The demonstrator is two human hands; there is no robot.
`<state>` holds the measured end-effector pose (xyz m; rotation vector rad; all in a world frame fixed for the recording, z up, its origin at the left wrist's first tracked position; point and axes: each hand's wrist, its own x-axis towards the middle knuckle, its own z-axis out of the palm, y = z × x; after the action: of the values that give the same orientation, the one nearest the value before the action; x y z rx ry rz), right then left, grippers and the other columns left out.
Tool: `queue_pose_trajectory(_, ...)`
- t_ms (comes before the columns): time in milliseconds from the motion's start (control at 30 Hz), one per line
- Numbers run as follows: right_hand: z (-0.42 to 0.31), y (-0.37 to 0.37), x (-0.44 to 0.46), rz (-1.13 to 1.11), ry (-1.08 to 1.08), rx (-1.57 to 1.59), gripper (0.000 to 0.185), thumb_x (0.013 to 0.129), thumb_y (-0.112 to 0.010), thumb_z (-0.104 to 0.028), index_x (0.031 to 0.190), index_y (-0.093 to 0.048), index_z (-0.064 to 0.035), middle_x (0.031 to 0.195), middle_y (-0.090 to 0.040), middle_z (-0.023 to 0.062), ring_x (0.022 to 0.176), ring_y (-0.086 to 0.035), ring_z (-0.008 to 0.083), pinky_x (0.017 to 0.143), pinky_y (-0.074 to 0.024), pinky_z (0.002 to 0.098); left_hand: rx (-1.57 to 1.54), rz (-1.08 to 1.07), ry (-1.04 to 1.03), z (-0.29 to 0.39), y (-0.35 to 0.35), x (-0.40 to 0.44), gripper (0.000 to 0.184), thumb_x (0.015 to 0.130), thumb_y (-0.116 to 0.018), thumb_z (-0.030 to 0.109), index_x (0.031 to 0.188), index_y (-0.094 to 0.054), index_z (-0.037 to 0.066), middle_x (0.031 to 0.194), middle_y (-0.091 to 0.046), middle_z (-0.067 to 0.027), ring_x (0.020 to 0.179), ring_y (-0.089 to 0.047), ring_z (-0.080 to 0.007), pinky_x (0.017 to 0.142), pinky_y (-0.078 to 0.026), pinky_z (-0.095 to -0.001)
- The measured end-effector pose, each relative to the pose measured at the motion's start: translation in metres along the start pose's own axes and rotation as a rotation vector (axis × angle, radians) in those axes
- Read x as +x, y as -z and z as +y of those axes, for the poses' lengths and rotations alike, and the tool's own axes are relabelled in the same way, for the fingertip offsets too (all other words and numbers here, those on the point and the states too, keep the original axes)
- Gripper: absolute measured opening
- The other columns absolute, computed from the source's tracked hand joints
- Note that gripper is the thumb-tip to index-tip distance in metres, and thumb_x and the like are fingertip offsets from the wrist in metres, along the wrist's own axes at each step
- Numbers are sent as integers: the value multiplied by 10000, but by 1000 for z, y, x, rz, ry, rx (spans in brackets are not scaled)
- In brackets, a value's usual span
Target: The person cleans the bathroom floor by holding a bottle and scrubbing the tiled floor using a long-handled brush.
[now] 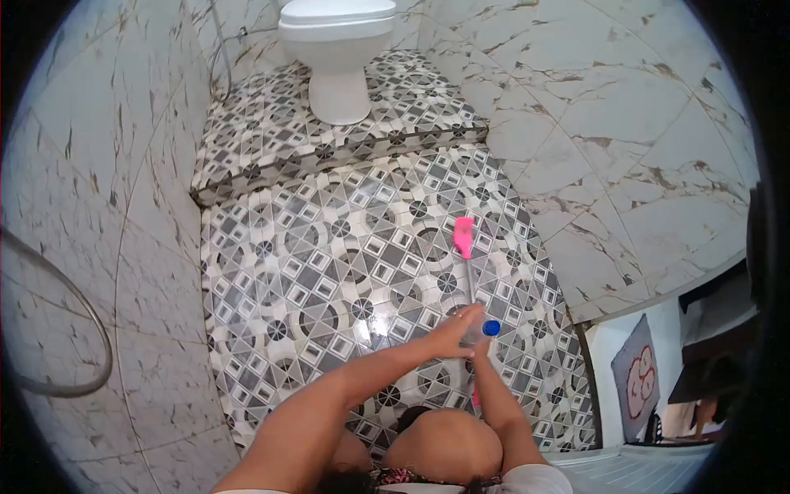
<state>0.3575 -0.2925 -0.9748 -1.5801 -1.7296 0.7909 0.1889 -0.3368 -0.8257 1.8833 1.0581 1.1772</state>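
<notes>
A clear plastic bottle (475, 333) with a blue cap (491, 328) is held above the floor in front of my knees. My left hand (454, 333) reaches in from the left, its fingers and thumb wrapped round the bottle. Close against the bottle is my right hand (482, 352); its fingers are mostly hidden, so its grip does not show. Beneath both hands runs a long-handled brush with a pink head (464, 235) and a thin grey handle (471, 280). The brush's pink lower end (476, 395) shows beside my right forearm.
Patterned tiles cover the floor (329, 272), shiny in places. A raised step (346, 152) at the back bears a white toilet (339, 90). Marbled walls stand on both sides. A grey hose (103, 346) loops at left. Through the doorway at right lies a grey mat (638, 370).
</notes>
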Motion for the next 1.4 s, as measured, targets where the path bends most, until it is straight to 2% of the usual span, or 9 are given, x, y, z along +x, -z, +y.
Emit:
queue_pose_trajectory(300, -122, -2, 37, -300, 12, -606, 320, 926, -416, -294, 837, -540, -13, 850, -619, 257, 767, -613, 407, 631, -477, 453, 60, -7, 100, -15, 81, -51, 633, 627, -725, 154, 1184, -441, 52, 1095, -532, -161, 1043, -532, -318, 901, -416, -393)
queue_pose_trajectory(500, -111, -53, 71, -374, 306, -522, 271, 916, -378, -205, 920, -536, 14, 873, -603, 266, 811, -598, 401, 695, -484, 467, 193, 777, 329, 29, 188, -169, 568, 608, -674, 26, 1130, -453, 67, 1058, -537, -105, 999, -541, -232, 901, -414, -339)
queue_pose_trajectory(600, -212, -45, -38, -974, 481, -792, 234, 893, -413, -201, 927, -562, -24, 871, -609, 216, 815, -621, 357, 708, -494, 471, 326, 1128, 372, 28, 212, -246, 539, 598, -657, -16, 1097, -464, 53, 1060, -516, -98, 993, -514, -221, 907, -394, -323)
queue_pose_trajectory(733, -167, -46, 10, -821, 742, -846, 209, 883, -445, -212, 929, -565, -47, 848, -628, 159, 791, -635, 336, 678, -503, 476, 297, 1417, 408, 50, 222, -308, 512, 618, -662, -22, 1086, -465, 47, 1063, -508, -89, 998, -506, -216, 921, -384, -323)
queue_pose_trajectory(900, -132, -17, 114, -297, 62, -704, 396, 945, -359, -329, 921, -569, 7, 899, -618, 263, 880, -591, 432, 756, -462, 504, 302, 1308, 523, 32, 200, -338, 561, 640, -730, 41, 1136, -466, 31, 1086, -518, -103, 1013, -514, -217, 926, -389, -329)
queue_pose_trajectory(1133, -89, -25, 42, -187, 342, -717, 243, 883, -484, -202, 937, -528, 30, 947, -553, 257, 912, -538, 413, 816, -420, 472, 135, 913, 535, 25, 158, -283, 647, 652, -777, 123, 1198, -455, -3, 1086, -567, -134, 985, -562, -219, 878, -437, -337)
queue_pose_trajectory(1200, -166, -14, 20, -313, 263, -690, 247, 853, -523, -185, 985, -535, 24, 1149, -508, 249, 1126, -437, 403, 912, -376, 459, 210, 824, 530, 38, 152, -262, 637, 643, -769, 134, 1187, -467, -3, 1050, -586, -147, 958, -582, -245, 848, -452, -347)
queue_pose_trajectory(1267, -157, -39, 2, -254, 617, -524, 296, 881, -509, -231, 1038, -527, 19, 1028, -581, 222, 1001, -541, 364, 820, -427, 429, 316, 710, 493, 37, 144, -253, 648, 619, -776, 132, 1184, -479, 17, 1040, -588, -152, 921, -594, -265, 822, -467, -357)
queue_pose_trajectory(1400, -264, -49, -61, -864, 158, 185, 365, 906, -503, -377, 1038, -541, -39, 708, -611, 150, 644, -603, 296, 607, -454, 363, 353, 512, 597, 42, 139, -240, 635, 614, -750, 190, 1174, -502, 25, 1042, -586, -170, 937, -583, -313, 830, -462, -373)
